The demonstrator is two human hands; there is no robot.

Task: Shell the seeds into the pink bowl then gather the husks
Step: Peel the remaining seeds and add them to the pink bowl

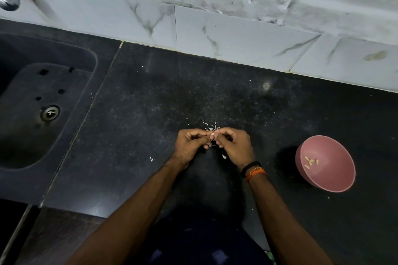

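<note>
I see both hands meeting at the centre of the frame, just above the dark tabletop (150, 103). My left hand (190, 144) and right hand (234, 146) have their fingers curled, thumb and forefinger tips pinching a small pale seed (212, 134) between them. A little heap of white husks (210, 127) lies on the tabletop just above the fingertips, with a few flakes scattered nearby. The pink bowl (336, 178) sits at the right, well apart, holding several shelled seeds (310, 161). A dark sink (28, 157) fills the left.
</note>
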